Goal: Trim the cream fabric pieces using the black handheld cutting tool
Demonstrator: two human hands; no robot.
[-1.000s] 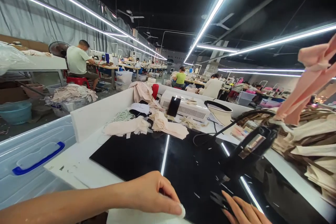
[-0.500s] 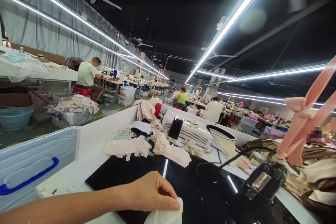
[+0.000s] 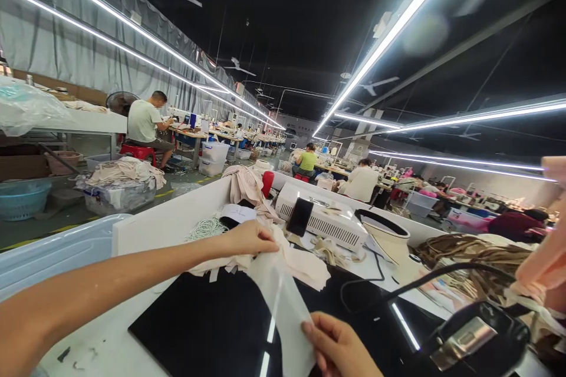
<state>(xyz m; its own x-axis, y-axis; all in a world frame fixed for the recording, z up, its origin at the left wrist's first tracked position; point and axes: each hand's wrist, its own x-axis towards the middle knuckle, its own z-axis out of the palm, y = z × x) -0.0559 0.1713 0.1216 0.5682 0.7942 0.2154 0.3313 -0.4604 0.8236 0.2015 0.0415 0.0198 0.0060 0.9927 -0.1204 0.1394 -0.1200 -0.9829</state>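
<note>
A pale, thin strip of fabric (image 3: 283,300) stretches between my two hands over a glossy black board (image 3: 198,324). My left hand (image 3: 252,238) pinches its far end, close to a pile of cream fabric pieces (image 3: 309,265). At the near end, my right hand (image 3: 338,344) grips the strip's edge between thumb and fingers. Right of the board is a black device with a metal plate (image 3: 469,341), its black cable (image 3: 442,274) arching above the table.
Behind the cloth pile stand a phone (image 3: 299,217) and a white vented machine (image 3: 331,224). A cream ring-shaped piece (image 3: 384,235) lies right of them. Peach ties (image 3: 543,259) hang at the right. A blue plastic lid (image 3: 57,247) is at the left. People sit at sewing tables beyond.
My left hand has moved up and away, carrying the pale fabric with it. My right hand has come into view, holding the near end. The view has shifted slightly.
</note>
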